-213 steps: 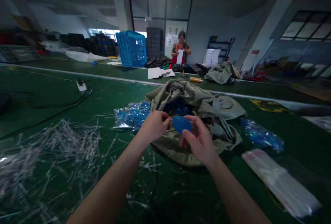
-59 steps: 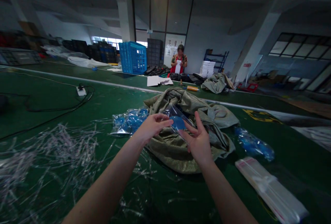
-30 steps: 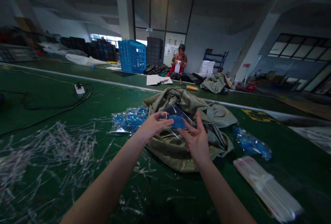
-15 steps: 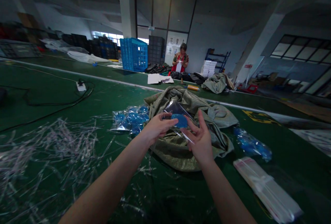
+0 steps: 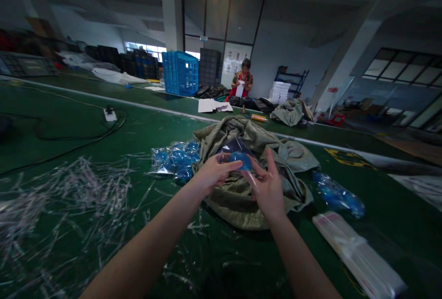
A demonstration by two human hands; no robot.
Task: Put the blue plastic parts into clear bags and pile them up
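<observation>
The blue disc [image 5: 240,160], bare earlier, now sits in a clear plastic bag [image 5: 235,146]. Left hand [image 5: 214,175] fingers [image 5: 229,163] are together on it; right hand [image 5: 267,193] fingers [image 5: 268,161] apart. Below: woven sack [image 5: 238,211], green tabletop [image 5: 145,138].

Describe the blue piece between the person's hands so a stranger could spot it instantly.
On the long green work table, find the crumpled olive woven sack. Just above it, between the left hand and the right hand, a single blue oval piece sits in a clear plastic bag. The other blue pieces lie bunched in bags on the table, to either side of the sack.
</observation>
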